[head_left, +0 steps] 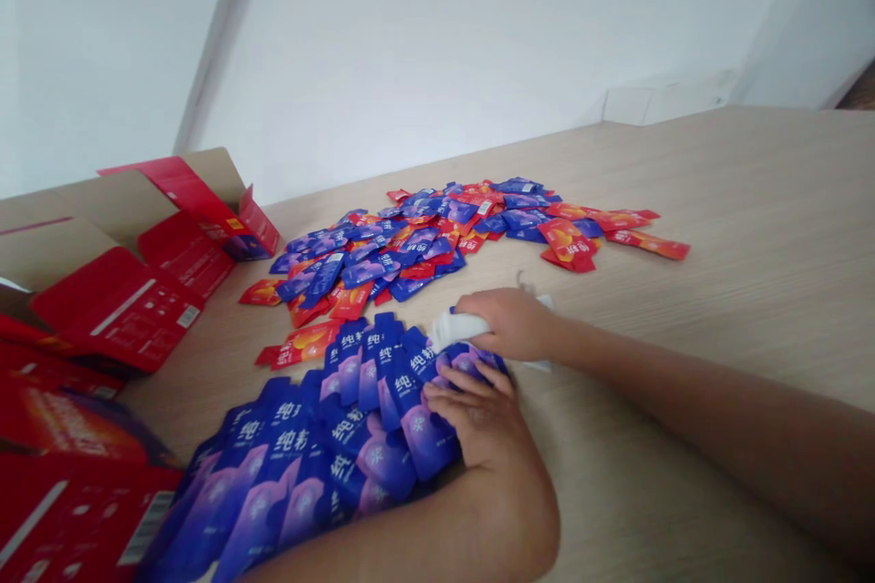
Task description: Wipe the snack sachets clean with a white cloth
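Rows of overlapping blue-purple sachets [293, 442] with white lettering lie in the near left part of the table. My left hand [478, 405] rests palm down on their right end, fingers spread and touching the top sachets. Just beyond it, my right hand [512, 323] is closed around a crumpled white tissue or cloth [459, 328]. The tissue meets the far right corner of the sachet rows, and a bit of white shows behind my wrist too. My right hand is slightly blurred.
A loose heap of mixed blue sachets [373, 269] and red-orange sachets [567, 237] spreads across the table's middle. Open red cartons [123, 310] with raised flaps line the left side. A white wall [437, 46] closes off the back, with a white box-like object [656, 105] against it.
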